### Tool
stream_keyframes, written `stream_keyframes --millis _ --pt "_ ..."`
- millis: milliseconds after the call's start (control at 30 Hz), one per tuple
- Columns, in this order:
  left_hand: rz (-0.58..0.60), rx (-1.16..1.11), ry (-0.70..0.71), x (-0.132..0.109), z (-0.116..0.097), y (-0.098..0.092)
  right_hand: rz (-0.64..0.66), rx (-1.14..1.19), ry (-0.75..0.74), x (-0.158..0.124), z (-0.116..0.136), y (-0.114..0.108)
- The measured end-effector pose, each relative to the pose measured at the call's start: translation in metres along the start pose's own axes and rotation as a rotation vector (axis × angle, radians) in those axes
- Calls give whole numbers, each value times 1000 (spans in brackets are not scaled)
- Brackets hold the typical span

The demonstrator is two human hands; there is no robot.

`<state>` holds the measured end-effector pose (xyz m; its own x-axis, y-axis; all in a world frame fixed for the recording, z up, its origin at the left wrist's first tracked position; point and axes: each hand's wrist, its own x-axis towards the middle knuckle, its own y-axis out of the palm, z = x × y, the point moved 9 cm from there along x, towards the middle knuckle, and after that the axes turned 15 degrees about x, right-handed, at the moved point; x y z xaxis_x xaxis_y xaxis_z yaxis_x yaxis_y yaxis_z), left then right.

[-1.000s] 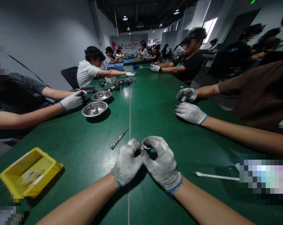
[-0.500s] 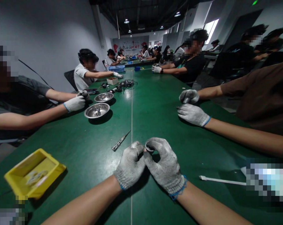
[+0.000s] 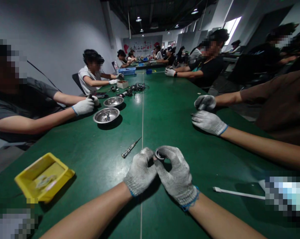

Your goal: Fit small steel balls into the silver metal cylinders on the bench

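Observation:
Both of my hands wear grey-white knit gloves and meet over the green table (image 3: 100,202). My right hand (image 3: 176,174) curls thumb and fingers around a small round metal part (image 3: 159,154), whose open, ring-like rim faces up and shows a dark inside. Close against its left side, my left hand (image 3: 142,171) is closed in a pinch. Whatever those left fingertips hold is hidden by the glove. A slim screwdriver (image 3: 130,148) with a clear handle lies just beyond my left hand, its tip pointing away to the right.
At left stands a yellow bin (image 3: 70,173) with small pale pieces inside. Two steel bowls (image 3: 96,117) sit farther off, before tangled black cables (image 3: 137,88). A white cable (image 3: 239,192) lies at right. Gloved co-workers' hands (image 3: 208,122) work along both sides.
My view has shifted slightly, so the scene sits a little farther right. The round part's opening shows a bit more. A co-worker at far left has drawn an outstretched hand back.

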<state>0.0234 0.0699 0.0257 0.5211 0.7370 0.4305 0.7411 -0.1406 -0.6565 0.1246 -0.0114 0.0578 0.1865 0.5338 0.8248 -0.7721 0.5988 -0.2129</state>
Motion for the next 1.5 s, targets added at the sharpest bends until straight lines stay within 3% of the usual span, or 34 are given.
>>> stream_keyframes --millis 533,733,1000,1500 --pt "23 -12 97 -1 -10 0 -42 22 11 0 0 -3" --pt "32 24 55 -2 -8 1 27 16 22 2 1 1" --pt "-50 93 -43 0 -3 -8 11 14 10 2 2 -1" --pt "56 28 163 -3 -21 -2 -1 19 9 0 2 -3"
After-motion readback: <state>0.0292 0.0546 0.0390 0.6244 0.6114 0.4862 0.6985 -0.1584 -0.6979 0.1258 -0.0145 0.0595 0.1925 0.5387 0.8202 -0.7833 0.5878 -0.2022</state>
